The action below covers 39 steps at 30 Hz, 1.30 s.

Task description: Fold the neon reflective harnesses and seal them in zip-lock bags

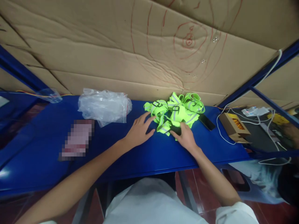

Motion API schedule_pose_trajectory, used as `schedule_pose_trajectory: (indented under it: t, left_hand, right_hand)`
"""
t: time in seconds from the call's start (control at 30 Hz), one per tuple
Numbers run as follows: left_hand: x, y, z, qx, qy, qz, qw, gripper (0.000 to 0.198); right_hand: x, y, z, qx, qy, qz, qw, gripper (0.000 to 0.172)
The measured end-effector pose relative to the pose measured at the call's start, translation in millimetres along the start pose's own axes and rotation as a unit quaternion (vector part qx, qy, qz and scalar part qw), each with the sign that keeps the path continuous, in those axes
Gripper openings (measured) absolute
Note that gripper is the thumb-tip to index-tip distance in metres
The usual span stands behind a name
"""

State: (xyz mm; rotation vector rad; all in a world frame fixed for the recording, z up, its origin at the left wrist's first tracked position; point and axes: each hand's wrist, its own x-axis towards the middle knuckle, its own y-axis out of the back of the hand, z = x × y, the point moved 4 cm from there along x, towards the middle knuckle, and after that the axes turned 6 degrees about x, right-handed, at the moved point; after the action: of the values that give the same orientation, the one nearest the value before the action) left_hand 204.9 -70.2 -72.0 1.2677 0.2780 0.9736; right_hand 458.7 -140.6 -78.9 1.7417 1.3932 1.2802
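A pile of neon-green straps (177,110) with grey reflective stripes and black buckles lies on the blue table (151,152). My left hand (139,130) rests flat on the table, fingers spread, its fingertips touching the left edge of the pile. My right hand (184,135) is closed in a pinch on one green strap's black buckle (174,128) at the near edge of the pile.
A bundle of clear plastic bags (104,105) lies to the left, with a blurred card (78,139) near it. A black phone (206,121), an open cardboard box (234,126) and white cables (221,130) lie at the right. A cardboard wall (140,46) stands behind.
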Motion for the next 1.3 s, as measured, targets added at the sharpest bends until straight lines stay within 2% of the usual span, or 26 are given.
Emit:
schedule_pose_trajectory:
  t: [0.1, 0.2, 0.27, 0.33, 0.37, 0.43, 0.5, 0.6, 0.7, 0.87, 0.97, 1.07, 1.17, 1.3]
  left_hand:
    - [22.9, -8.2, -12.1, -0.119, 0.046, 0.023, 0.992, 0.081]
    - [36.1, -18.3, -12.6, -0.187, 0.030, 0.033, 0.981, 0.078]
    - [37.5, -22.2, -10.6, -0.211, 0.032, 0.053, 0.976, 0.071]
    - [34.9, -23.9, -9.2, -0.238, 0.049, 0.073, 0.967, 0.065]
    - [32.8, -24.2, -8.6, -0.249, 0.057, 0.080, 0.964, 0.063]
    - [28.4, -24.4, -7.4, -0.262, 0.062, 0.083, 0.959, 0.058]
    - [24.7, -24.3, -6.1, -0.262, 0.053, 0.080, 0.960, 0.056]
    - [21.1, -24.0, -4.1, -0.254, 0.035, 0.076, 0.964, 0.054]
    - [19.9, -23.8, -1.1, -0.245, 0.022, 0.072, 0.967, 0.051]
    - [18.6, -23.2, 3.9, -0.230, 0.017, 0.057, 0.971, 0.050]
    - [15.0, -23.2, 3.8, -0.217, 0.028, 0.039, 0.975, 0.051]
    - [10.9, -22.9, 2.0, -0.194, 0.036, 0.027, 0.980, 0.051]
    - [9.3, -22.5, 0.8, -0.172, 0.043, 0.024, 0.984, 0.050]
    - [10.1, -21.9, 2.4, -0.142, 0.035, 0.026, 0.989, 0.049]
  right_hand:
    - [-16.1, -4.0, -21.2, 0.044, 0.041, 0.005, 0.998, 0.036]
    - [-11.2, 4.9, -32.9, 0.080, 0.051, 0.025, 0.995, 0.030]
    - [13.5, 21.9, -30.2, 0.092, 0.046, 0.066, 0.992, 0.031]
    - [52.7, 46.1, -19.8, 0.084, 0.050, 0.156, 0.983, 0.037]
    - [75.8, 56.1, -12.7, 0.075, 0.053, 0.181, 0.979, 0.039]
    - [121.9, 69.7, 3.3, 0.055, 0.060, 0.200, 0.976, 0.045]
    - [157.7, 74.0, 20.4, 0.026, 0.043, 0.198, 0.979, 0.057]
    - [177.5, 69.9, 45.3, -0.006, -0.058, 0.212, 0.975, 0.085]
    - [167.5, 61.4, 57.1, -0.020, -0.109, 0.225, 0.968, 0.093]
    - [153.9, 56.7, 55.0, -0.051, -0.067, 0.223, 0.971, 0.075]
    - [153.0, 58.5, 48.9, -0.050, -0.057, 0.218, 0.973, 0.072]
    - [138.1, 58.4, 29.7, -0.034, -0.031, 0.231, 0.972, 0.067]
    - [104.5, 49.5, -5.5, -0.029, 0.039, 0.246, 0.968, 0.053]
    - [67.3, 17.6, -44.5, -0.048, 0.149, 0.117, 0.981, 0.040]
